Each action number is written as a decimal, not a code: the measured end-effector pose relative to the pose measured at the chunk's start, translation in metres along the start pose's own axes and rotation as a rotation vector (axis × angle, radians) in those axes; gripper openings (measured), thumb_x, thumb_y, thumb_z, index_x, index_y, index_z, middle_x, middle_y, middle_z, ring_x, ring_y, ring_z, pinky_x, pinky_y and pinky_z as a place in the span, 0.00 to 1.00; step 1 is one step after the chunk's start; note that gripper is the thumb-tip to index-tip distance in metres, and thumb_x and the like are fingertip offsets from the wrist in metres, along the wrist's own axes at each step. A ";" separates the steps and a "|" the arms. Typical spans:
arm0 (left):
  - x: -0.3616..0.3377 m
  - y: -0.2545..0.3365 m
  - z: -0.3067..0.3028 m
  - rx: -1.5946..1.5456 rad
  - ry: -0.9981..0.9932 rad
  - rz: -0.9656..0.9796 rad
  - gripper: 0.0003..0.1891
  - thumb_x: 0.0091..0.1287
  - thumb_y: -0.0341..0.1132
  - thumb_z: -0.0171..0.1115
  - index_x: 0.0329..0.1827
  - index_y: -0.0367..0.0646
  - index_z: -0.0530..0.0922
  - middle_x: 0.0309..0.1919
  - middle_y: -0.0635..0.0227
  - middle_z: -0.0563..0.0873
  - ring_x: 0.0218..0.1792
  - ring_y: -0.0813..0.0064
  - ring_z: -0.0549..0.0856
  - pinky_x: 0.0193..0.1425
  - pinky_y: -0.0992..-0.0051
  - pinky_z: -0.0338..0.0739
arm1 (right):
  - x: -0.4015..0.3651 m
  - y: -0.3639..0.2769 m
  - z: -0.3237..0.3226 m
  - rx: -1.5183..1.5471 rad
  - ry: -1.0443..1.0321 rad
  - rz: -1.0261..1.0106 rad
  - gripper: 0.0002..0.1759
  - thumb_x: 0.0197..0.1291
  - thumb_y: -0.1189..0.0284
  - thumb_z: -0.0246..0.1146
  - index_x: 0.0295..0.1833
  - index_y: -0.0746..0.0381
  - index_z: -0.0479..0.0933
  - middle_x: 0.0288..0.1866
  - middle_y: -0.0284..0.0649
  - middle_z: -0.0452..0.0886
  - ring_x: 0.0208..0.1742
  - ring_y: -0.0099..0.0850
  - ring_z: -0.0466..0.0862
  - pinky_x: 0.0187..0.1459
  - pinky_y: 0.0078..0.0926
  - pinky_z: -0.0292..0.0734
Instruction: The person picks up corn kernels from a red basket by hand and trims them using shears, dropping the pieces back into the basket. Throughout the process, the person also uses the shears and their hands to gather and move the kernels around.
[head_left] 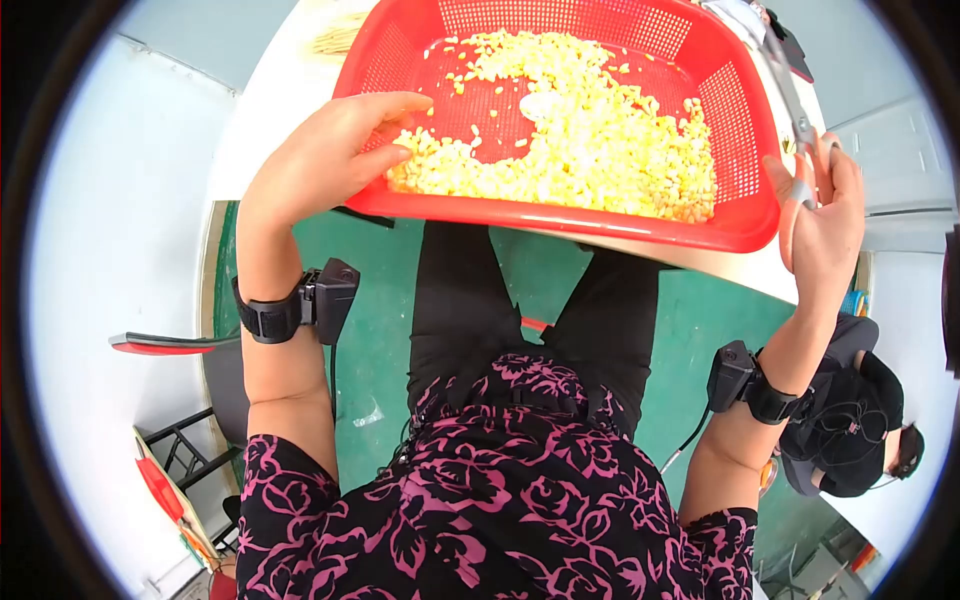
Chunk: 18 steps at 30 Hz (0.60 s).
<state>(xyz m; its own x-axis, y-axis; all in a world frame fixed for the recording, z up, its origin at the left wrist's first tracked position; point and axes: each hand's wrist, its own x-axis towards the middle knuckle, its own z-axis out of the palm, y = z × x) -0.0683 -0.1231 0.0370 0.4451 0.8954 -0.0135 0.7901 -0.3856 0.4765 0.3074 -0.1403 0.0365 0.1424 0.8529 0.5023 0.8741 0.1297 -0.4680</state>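
Observation:
A red plastic basket (560, 222) with mesh walls sits at the near edge of the table, tilted a little in view. Yellow pieces that look like corn kernels (620, 150) are heaped in its middle and right, with bare red floor showing at the left. My left hand (345, 150) reaches over the left rim, index finger and thumb spread apart just above the kernels, nothing visible between them. At the right rim, my right hand (825, 205) has its fingers around the handles of a pair of scissors (798, 120), whose blades point away from me.
The pale table (265, 140) extends around the basket. Brown sheets or a bundle (342, 36) lie at the back left; a dark object (790, 50) is at the back right. Another person (850, 430) in black sits at lower right. A chair (225, 400) stands at left.

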 end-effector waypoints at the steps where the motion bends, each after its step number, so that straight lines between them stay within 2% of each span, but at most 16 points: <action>1: 0.003 -0.002 0.002 0.001 0.016 0.026 0.19 0.58 0.24 0.56 0.55 0.35 0.74 0.46 0.55 0.82 0.47 0.61 0.81 0.54 0.71 0.74 | 0.002 -0.002 -0.002 -0.048 -0.047 -0.005 0.24 0.53 0.69 0.69 0.53 0.69 0.71 0.50 0.44 0.75 0.47 0.28 0.78 0.50 0.25 0.71; 2: 0.005 -0.009 0.006 0.008 0.040 0.051 0.19 0.57 0.24 0.56 0.55 0.35 0.74 0.46 0.55 0.82 0.48 0.61 0.81 0.54 0.71 0.74 | 0.003 0.001 0.003 0.017 0.001 -0.108 0.22 0.53 0.73 0.68 0.51 0.69 0.71 0.46 0.44 0.76 0.44 0.28 0.79 0.49 0.25 0.71; 3: 0.009 -0.015 0.005 0.029 0.077 0.073 0.19 0.57 0.24 0.56 0.55 0.36 0.74 0.46 0.55 0.82 0.48 0.61 0.81 0.54 0.71 0.74 | 0.005 -0.007 0.001 0.073 -0.093 -0.041 0.20 0.52 0.75 0.67 0.50 0.69 0.70 0.43 0.46 0.78 0.42 0.29 0.79 0.48 0.26 0.72; 5: 0.015 -0.012 0.000 0.131 0.051 0.148 0.19 0.56 0.22 0.55 0.53 0.36 0.75 0.48 0.54 0.81 0.50 0.59 0.80 0.55 0.68 0.74 | 0.008 -0.026 0.003 0.036 -0.147 -0.026 0.20 0.44 0.76 0.70 0.43 0.69 0.74 0.41 0.48 0.76 0.43 0.42 0.78 0.44 0.30 0.72; 8: 0.027 -0.010 -0.007 0.149 -0.020 0.108 0.16 0.56 0.23 0.56 0.49 0.36 0.76 0.46 0.55 0.81 0.50 0.58 0.79 0.54 0.66 0.73 | 0.016 -0.037 0.010 -0.023 -0.198 -0.172 0.18 0.42 0.75 0.70 0.41 0.68 0.75 0.42 0.50 0.76 0.44 0.49 0.76 0.44 0.35 0.72; 14: 0.048 -0.007 -0.019 0.287 -0.449 -0.029 0.11 0.55 0.27 0.59 0.41 0.36 0.77 0.37 0.56 0.80 0.44 0.58 0.79 0.49 0.64 0.74 | 0.045 -0.045 0.022 -0.180 -0.513 -0.316 0.18 0.38 0.74 0.72 0.35 0.68 0.73 0.39 0.48 0.78 0.43 0.47 0.78 0.42 0.35 0.73; 18: 0.064 -0.011 -0.016 0.252 -0.573 0.062 0.09 0.55 0.28 0.60 0.39 0.35 0.77 0.35 0.54 0.80 0.43 0.56 0.80 0.47 0.63 0.74 | 0.063 -0.045 0.034 -0.107 -0.485 -0.379 0.19 0.36 0.72 0.74 0.32 0.67 0.72 0.35 0.46 0.78 0.41 0.44 0.78 0.40 0.35 0.73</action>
<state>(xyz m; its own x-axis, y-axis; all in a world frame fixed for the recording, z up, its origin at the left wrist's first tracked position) -0.0553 -0.0585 0.0449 0.5930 0.6354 -0.4946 0.7998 -0.5358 0.2706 0.2613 -0.0756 0.0643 -0.3920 0.8933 0.2199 0.8678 0.4384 -0.2339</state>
